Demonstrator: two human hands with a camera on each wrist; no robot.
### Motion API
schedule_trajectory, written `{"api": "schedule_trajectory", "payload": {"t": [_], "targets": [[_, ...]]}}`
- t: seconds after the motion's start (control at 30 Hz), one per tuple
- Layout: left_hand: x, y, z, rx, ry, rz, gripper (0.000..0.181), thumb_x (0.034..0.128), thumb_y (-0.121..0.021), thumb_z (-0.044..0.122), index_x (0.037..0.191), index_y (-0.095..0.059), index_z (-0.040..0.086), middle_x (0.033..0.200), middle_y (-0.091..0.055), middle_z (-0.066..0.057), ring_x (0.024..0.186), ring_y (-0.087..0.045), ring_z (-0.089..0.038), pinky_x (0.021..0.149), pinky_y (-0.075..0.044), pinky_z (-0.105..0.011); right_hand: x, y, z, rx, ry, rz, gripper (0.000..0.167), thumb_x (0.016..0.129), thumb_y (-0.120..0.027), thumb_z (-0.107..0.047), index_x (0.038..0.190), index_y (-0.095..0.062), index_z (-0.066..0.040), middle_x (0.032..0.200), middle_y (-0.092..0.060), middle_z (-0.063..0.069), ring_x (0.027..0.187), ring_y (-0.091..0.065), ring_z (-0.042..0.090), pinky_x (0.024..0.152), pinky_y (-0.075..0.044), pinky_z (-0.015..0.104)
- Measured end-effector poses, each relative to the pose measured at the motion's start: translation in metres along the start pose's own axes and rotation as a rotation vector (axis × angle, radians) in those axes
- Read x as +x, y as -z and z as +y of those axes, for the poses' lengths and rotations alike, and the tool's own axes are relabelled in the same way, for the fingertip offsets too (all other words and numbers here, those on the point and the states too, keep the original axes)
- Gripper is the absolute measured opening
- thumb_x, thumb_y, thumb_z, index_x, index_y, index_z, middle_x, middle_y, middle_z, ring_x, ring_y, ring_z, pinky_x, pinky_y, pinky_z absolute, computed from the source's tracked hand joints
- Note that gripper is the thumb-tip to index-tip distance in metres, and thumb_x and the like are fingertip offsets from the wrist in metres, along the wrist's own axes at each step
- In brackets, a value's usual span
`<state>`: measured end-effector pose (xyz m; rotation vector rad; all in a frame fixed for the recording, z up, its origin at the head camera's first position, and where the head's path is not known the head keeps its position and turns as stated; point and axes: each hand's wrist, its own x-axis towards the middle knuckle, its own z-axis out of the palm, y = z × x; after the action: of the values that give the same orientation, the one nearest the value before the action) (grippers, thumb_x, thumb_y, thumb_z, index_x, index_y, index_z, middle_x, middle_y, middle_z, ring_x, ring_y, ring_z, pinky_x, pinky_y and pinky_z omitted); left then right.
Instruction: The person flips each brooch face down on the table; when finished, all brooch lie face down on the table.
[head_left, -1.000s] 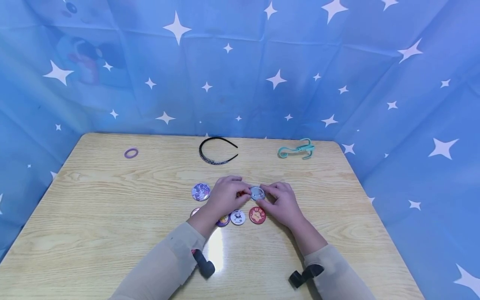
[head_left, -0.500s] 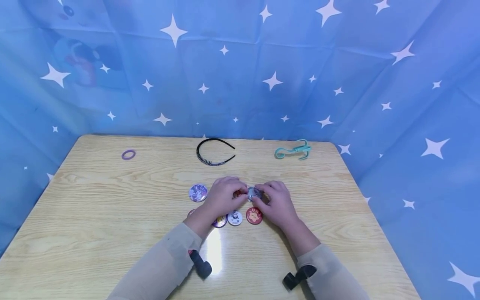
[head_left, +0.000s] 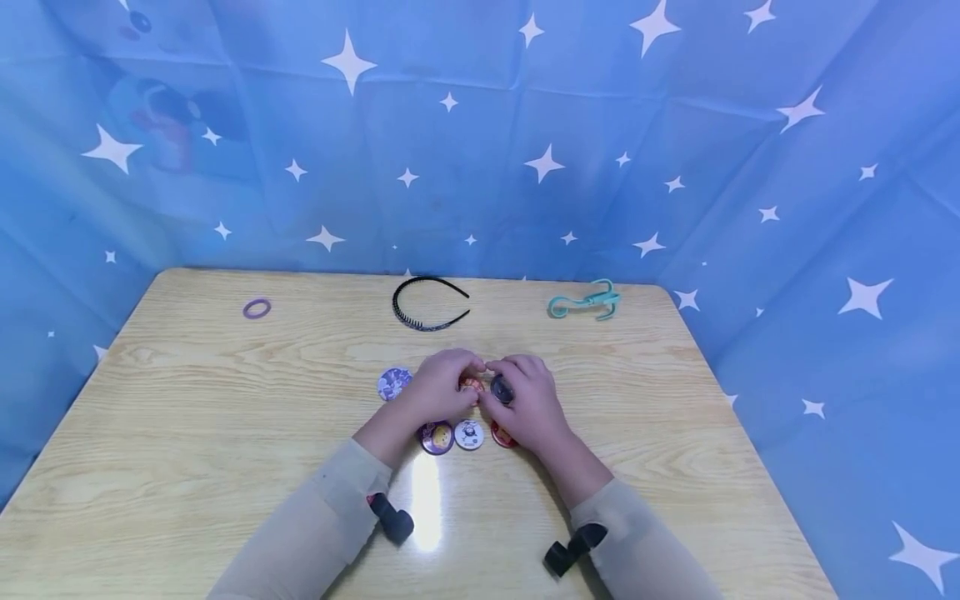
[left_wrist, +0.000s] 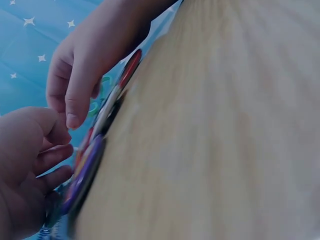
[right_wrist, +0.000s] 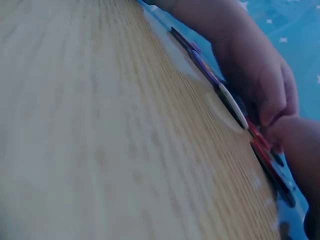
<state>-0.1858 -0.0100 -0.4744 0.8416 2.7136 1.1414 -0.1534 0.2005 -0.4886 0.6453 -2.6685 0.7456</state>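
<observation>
In the head view, my left hand curls its thumb and forefinger round an orange-red badge on the table. Facing it, my right hand has thumb and fingers curled round a dark, shiny round badge. The fingertips of both hands nearly meet between these two badges. Closer to me lie a purple badge with a yellow figure, a white badge and a red badge, the last partly hidden by my right hand. Beside my left wrist is a purple-and-white badge.
Along the back of the wooden table lie a purple ring-shaped band, a black toothed headband and a teal hair clip. A blue star-patterned cloth hangs behind and at the sides.
My right hand has shifted left with its badge, closer to the orange-red one. Its fingers now cover part of the red badge. My left hand has drawn back slightly left, uncovering more of the purple badge.
</observation>
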Motion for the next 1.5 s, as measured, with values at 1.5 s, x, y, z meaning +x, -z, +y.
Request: {"api": "schedule_trajectory", "payload": {"t": [1.5], "targets": [[-0.011, 0.022, -0.025, 0.048, 0.062, -0.034, 0.032, 0.0818, -0.093, 0.029, 0.11, -0.08, 0.023, 0.12, -0.065, 0.006, 0.118, -0.06, -0.02, 0.109, -0.044, -0.042, 0.009, -0.007, -0.001, 0.139, -0.124, -0.148, 0.043, 0.085, -0.087, -0.037, 0.121, -0.081, -0.015, 0.132, -0.065, 0.005, 0.13, -0.047, 0.032, 0.112, -0.032, 0.059]]}}
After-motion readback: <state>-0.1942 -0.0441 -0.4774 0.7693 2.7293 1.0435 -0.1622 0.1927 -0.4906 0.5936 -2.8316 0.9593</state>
